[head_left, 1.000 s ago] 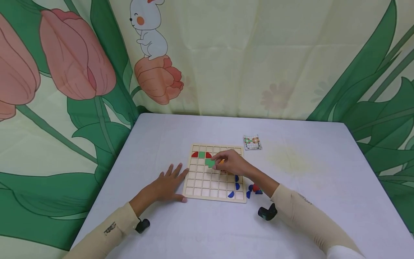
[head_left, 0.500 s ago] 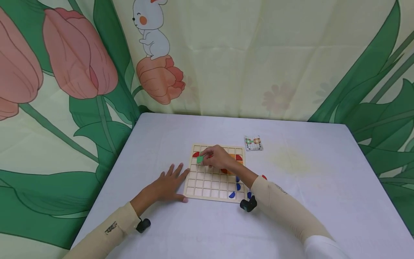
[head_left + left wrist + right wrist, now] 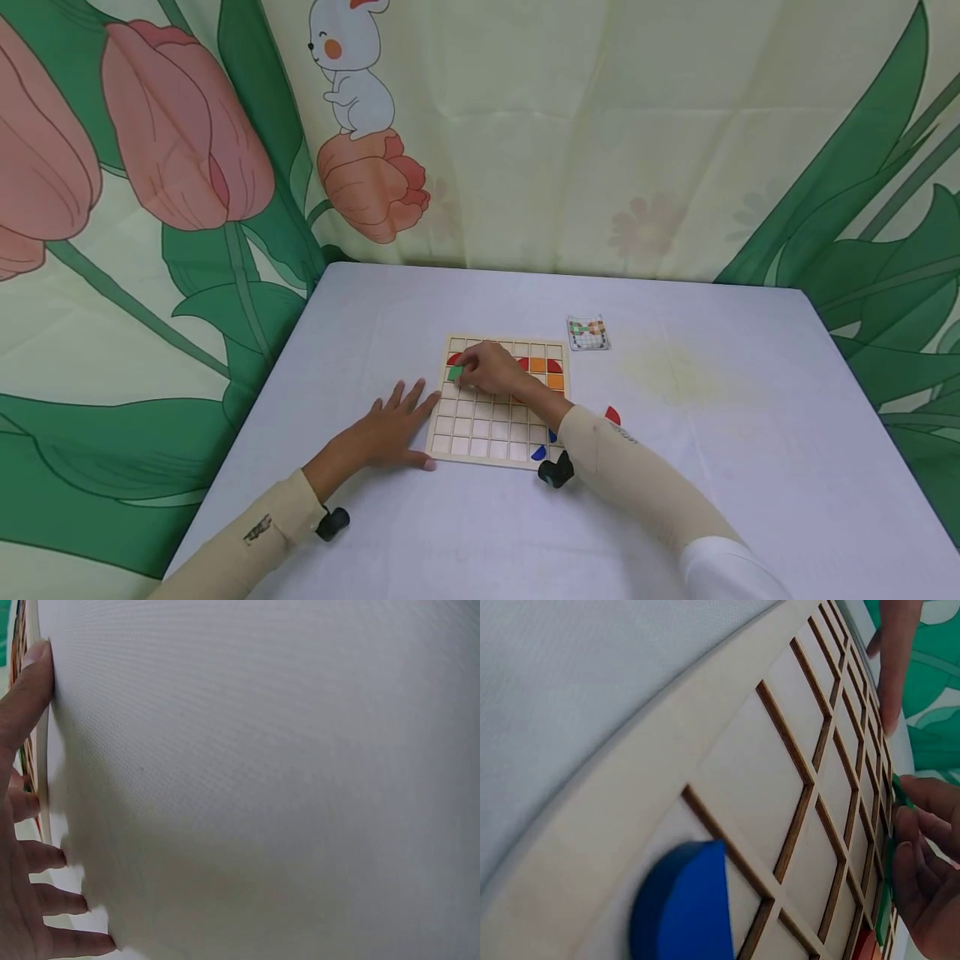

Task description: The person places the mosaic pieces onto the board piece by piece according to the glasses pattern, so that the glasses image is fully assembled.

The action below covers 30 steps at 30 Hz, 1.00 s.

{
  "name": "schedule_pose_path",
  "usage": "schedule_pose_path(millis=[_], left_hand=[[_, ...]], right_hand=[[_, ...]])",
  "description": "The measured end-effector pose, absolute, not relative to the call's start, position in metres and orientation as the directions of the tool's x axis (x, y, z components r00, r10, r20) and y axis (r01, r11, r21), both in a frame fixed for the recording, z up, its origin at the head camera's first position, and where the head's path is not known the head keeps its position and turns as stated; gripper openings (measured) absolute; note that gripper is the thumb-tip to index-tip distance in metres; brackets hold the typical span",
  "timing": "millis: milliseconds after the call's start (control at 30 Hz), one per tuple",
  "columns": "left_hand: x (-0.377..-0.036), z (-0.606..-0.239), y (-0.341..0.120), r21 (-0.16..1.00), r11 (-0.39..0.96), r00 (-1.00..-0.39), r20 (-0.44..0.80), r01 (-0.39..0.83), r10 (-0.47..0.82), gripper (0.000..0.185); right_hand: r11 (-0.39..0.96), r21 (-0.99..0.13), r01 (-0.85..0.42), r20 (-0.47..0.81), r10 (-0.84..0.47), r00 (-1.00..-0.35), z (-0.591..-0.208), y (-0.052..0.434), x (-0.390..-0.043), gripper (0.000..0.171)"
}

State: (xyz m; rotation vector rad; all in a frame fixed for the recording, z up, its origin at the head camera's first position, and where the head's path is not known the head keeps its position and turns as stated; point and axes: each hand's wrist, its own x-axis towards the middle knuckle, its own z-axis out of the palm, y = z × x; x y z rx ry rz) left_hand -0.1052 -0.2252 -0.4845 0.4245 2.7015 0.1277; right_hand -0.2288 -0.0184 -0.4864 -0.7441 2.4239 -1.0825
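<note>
On the white table (image 3: 712, 467), a wooden grid board (image 3: 487, 433), left hand (image 3: 390, 429) flat with fingers spread against its left edge, right hand (image 3: 491, 369) pinching a green square tile (image 3: 454, 374) over the board's upper-left cells

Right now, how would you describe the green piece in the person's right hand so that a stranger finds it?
Find the wooden grid board on the white table. Near its far left corner, the right hand pinches a green square, just below a red piece.
</note>
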Motion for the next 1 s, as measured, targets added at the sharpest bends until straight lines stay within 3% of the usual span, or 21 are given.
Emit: schedule_pose_path(millis=[500,1000], left_hand=[[-0.105,-0.484,-0.224,0.154,0.951,-0.875,-0.373,0.27,0.309,0.111],[-0.104,-0.482,-0.224,0.156,0.95,-0.876,-0.37,0.271,0.311,0.111]], right_hand=[[0.666,-0.676,-0.317,-0.152,-0.546,-0.824,-0.486,-0.03,-0.228,0.023],[0.686,-0.648,-0.329,-0.149,-0.539,-0.829,-0.484,-0.033,-0.229,0.024]])
